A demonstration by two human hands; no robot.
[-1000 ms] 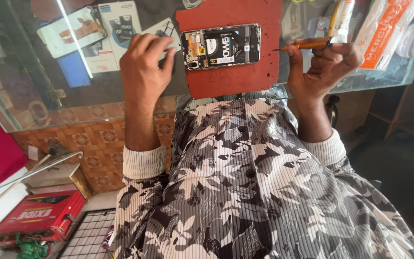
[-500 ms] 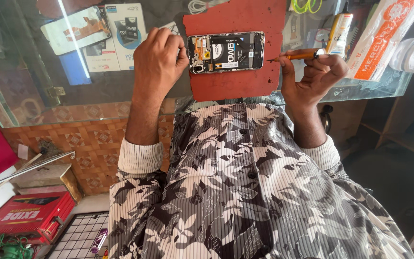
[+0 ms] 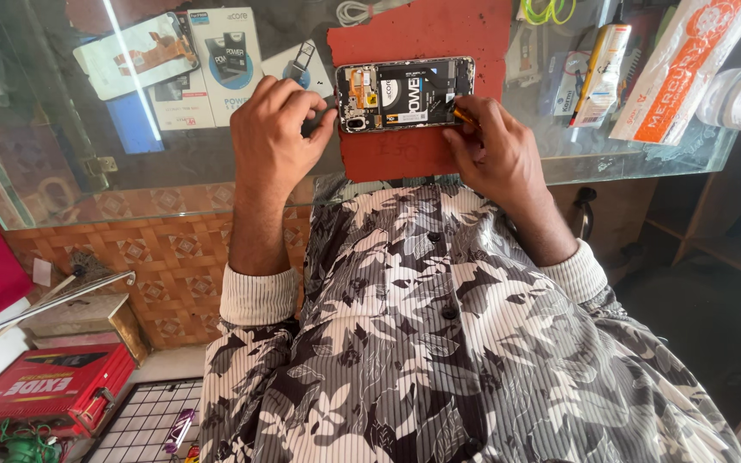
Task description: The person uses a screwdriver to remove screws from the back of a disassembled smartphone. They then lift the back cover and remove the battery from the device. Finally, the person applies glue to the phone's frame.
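Note:
An opened phone (image 3: 405, 93) with its back cover off lies across a red work mat (image 3: 422, 51) on the glass counter, its battery and boards exposed. My left hand (image 3: 278, 129) rests at the phone's left end, fingers curled on a small dark tool by the camera corner. My right hand (image 3: 497, 150) sits at the phone's right end and grips an orange-handled screwdriver (image 3: 461, 113), of which only a short piece shows, its tip against the phone's lower right edge.
On the glass counter (image 3: 628, 159) lie white battery boxes (image 3: 216, 64) and a phone part (image 3: 135, 53) at the left, a glue tube (image 3: 598, 64) and an orange-white packet (image 3: 675, 69) at the right. A red box (image 3: 40, 386) sits on the floor at lower left.
My right hand has come down from the raised position at the right and brought the screwdriver onto the phone's right end. The left hand has closed in on the phone's left end.

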